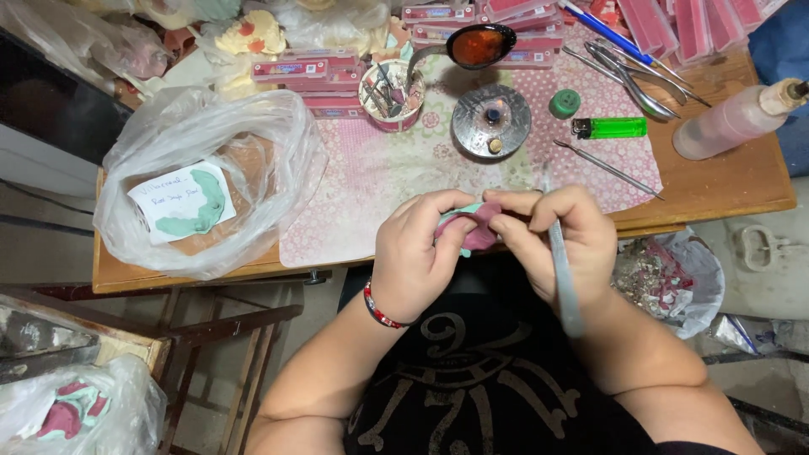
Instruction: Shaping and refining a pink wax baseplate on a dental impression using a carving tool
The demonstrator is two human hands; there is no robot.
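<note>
Both my hands meet just in front of the wooden table's [725, 181] near edge, over my lap. My left hand [415, 253] and my right hand [552, 240] press together on a small pink and green wax-like piece [474, 226], thumbs on top of it. My right hand also grips a thin metal tool [563, 274] that runs down across its fingers toward my body. A red beaded bracelet [379, 312] circles my left wrist.
A clear plastic bag [202, 168] holding a paper slip and a green piece lies at left. On the patterned mat [354, 194] stand a cup of tools [391, 94], a round metal burner [491, 120], a green lighter [609, 128], pliers [640, 80], a spoon [476, 46]. A pink bottle [733, 122] lies right.
</note>
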